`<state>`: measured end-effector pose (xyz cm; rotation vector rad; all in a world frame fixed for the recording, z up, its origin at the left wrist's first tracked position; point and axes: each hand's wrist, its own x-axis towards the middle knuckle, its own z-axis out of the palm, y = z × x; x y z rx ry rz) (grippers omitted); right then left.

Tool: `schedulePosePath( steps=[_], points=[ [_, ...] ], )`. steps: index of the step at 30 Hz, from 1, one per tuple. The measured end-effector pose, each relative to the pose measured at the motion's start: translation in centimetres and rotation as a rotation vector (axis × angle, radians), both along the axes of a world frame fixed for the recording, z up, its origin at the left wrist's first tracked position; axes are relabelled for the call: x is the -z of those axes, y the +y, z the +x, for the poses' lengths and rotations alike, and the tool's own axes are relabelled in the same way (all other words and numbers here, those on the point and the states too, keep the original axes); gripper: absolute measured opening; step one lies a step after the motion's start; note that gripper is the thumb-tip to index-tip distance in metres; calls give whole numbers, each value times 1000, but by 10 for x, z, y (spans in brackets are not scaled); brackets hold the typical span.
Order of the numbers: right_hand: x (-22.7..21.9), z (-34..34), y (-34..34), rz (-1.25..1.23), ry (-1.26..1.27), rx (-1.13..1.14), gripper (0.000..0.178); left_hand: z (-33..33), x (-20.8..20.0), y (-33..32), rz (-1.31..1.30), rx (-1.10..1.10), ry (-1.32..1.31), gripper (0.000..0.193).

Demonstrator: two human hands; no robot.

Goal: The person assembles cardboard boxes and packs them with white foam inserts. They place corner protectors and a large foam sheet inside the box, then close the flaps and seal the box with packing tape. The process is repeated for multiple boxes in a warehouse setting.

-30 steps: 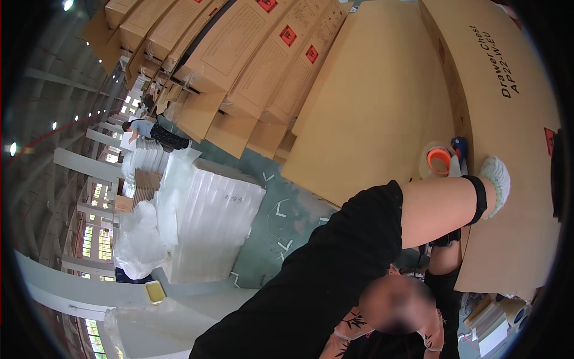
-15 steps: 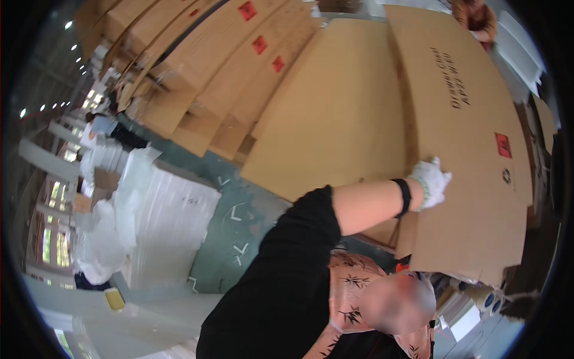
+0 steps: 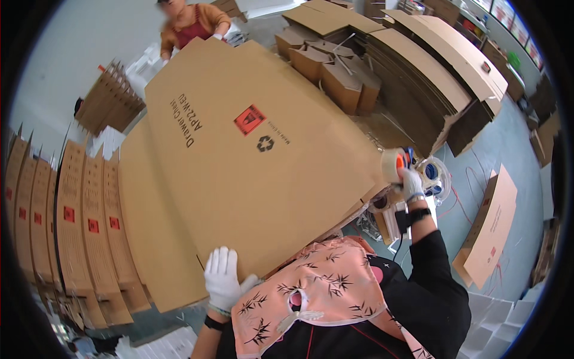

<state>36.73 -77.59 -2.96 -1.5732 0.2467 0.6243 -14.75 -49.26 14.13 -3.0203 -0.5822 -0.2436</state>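
A large brown cardboard carton (image 3: pixel 287 191) with a red label and dark print lies flat in front of me. My left hand (image 3: pixel 222 279), in a white glove, rests open on its near left edge, fingers spread. At the carton's right corner my right hand (image 3: pixel 411 184), also gloved, is closed on a tape dispenser (image 3: pixel 408 157) with orange and blue parts. A wide roll of clear tape (image 3: pixel 391 166) sits on the dispenser, close to the cardboard edge. The fingers of this hand are partly hidden.
Several upright folded cartons (image 3: pixel 84 227) stand at the left. Flat cardboard stacks (image 3: pixel 418 66) lie at the far right. A co-worker (image 3: pixel 191 27) stands across the carton. Tape rolls (image 3: pixel 431 172) are beside my right hand; a folded cardboard piece (image 3: pixel 491 224) lies on the floor.
My view has swung round, bringing the carton to the middle. Earlier one gloved hand lay on the panel; now both hands show, the right one with a tape dispenser.
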Motion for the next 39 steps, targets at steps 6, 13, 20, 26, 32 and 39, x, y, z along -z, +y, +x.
schedulePosePath(
  steps=[6,13,20,26,32,39],
  points=[
    [21,145,17,-675,-299,-43,53,-5,66,-28,253,-192,-28,71],
    [77,186,44,-925,-281,-117,58,-17,53,-52,-252,-894,-700,52],
    [-4,182,98,-924,-809,-102,68,17,-31,-77,-168,-1304,-475,54],
    [-32,211,139,-905,-898,-313,70,-37,-38,-51,-556,-1356,-808,62],
    [-31,219,157,-956,-932,-454,61,-121,-20,-45,-712,-1429,-825,78],
    [-24,223,150,-1179,-1267,-423,27,-82,-22,-45,-888,-1421,-1076,79]
  ],
)
